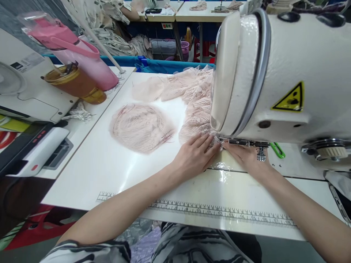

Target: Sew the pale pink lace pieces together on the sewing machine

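Note:
My left hand point(196, 153) lies flat with fingers stretched out, pressing on the near edge of the gathered pale pink lace fabric point(196, 118). Its fingertips are close to the presser foot area of the white sewing machine point(241, 80). On the other side of that spot, my right hand point(248, 157) reaches under the machine head, fingers extended toward the fabric's edge. Parts of the machine hide some of the right hand. The needle and the fabric directly beneath the head cannot be made out. Left of the lace, a round pink lace piece point(141, 128) rests on the table.
A ruler strip point(197, 210) runs along the front of the white table point(90, 171). At left stand a pink bottle point(95, 67) and a brown cup point(65, 82). A green thread snipper point(277, 149) lies behind my right hand; a phone point(340, 202) is at far right.

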A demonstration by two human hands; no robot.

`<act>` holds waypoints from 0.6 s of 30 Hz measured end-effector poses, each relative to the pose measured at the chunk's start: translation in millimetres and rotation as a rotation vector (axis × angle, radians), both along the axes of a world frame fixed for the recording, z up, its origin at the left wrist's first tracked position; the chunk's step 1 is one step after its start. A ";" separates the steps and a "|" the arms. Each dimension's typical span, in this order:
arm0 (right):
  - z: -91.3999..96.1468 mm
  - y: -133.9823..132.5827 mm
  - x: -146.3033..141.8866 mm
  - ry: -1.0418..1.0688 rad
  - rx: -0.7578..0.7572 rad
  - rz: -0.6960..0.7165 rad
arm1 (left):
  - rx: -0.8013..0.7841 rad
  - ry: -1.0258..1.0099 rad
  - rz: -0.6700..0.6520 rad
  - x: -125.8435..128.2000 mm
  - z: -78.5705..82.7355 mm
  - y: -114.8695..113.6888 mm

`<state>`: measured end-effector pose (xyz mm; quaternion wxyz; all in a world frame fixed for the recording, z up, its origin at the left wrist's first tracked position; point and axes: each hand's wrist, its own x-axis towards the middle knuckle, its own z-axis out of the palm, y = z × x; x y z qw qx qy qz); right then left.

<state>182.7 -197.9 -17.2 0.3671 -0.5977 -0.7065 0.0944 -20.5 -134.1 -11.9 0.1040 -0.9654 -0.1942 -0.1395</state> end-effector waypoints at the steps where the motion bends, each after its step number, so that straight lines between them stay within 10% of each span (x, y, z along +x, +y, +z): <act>1: -2.1 0.7 0.4 -0.003 -0.001 0.003 | 0.010 -0.001 0.003 0.3 -0.2 -0.2; 18: -6.2 -16.4 -0.1 -0.625 0.303 0.001 | 0.024 -0.071 -0.055 -2.2 -0.6 6.5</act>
